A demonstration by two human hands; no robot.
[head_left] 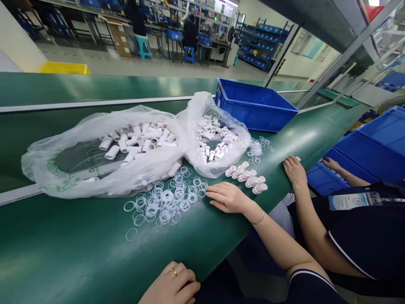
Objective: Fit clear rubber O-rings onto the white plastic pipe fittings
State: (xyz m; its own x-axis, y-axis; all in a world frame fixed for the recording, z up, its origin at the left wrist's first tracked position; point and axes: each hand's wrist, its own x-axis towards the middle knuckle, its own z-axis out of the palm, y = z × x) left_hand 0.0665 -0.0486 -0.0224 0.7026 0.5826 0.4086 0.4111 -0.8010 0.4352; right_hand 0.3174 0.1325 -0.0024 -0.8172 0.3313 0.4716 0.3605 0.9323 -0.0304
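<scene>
We find the right hand (226, 197), fingers extended, at the clear rings (167, 196) inside the near edge of the worktop (63, 240), the left hand (172, 283) loosely curled, either's grip indeterminable; fingertips should separate rings singly.

Green work surface (79, 249), extending from lower left to right of frame. Directly on it: open plastic bag (136, 184) of white tubes, left of centre; second open bag (198, 107), centre; blue crate (256, 116), upper right of centre; loose clear rings (167, 196), centre; smaller ring pile (255, 148) and grouped white fittings (252, 182), right of centre.
</scene>
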